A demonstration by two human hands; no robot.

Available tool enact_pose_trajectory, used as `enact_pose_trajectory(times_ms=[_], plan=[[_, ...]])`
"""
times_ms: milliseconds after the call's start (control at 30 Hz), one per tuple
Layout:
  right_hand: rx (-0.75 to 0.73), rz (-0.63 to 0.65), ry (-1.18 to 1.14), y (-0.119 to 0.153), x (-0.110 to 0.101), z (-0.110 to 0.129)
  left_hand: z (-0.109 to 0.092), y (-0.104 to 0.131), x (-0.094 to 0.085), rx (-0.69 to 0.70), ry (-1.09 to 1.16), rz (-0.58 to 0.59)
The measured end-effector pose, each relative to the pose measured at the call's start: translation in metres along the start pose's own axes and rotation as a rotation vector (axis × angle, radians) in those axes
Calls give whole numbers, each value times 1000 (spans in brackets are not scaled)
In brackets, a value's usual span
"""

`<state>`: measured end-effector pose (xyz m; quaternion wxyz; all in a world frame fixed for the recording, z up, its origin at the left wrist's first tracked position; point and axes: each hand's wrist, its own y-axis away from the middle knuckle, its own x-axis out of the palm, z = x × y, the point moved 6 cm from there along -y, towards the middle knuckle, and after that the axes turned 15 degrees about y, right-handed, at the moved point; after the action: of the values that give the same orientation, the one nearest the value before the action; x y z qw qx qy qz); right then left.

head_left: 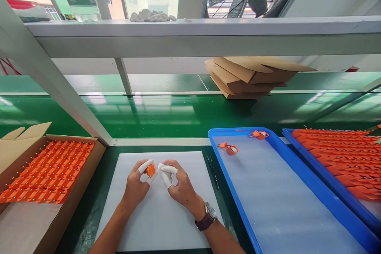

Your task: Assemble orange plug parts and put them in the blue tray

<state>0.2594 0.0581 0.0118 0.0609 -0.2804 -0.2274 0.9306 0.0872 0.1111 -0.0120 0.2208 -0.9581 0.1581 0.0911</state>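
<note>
By the dark green bench's (92,202) near edge lies a white rectangular sheet (166,222). Above it, the right hand (183,188) bunches, gripping I cannot tell what; the left hand (135,186) clamps a small rounded orange plastic-looking piece (151,170), probably light and stiff, best held by its sides.

The part (151,170) is orange, the sheet (166,218) white, the tray (321,191) blue.
</note>
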Motion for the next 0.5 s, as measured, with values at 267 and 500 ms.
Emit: enact_pose_trajectory(times_ms=[267, 500], plan=[[96, 31, -3, 3, 11, -1, -11, 4, 10, 95, -65, 44], [213, 4, -88, 0, 9, -12, -18, 11, 25, 173, -55, 129]])
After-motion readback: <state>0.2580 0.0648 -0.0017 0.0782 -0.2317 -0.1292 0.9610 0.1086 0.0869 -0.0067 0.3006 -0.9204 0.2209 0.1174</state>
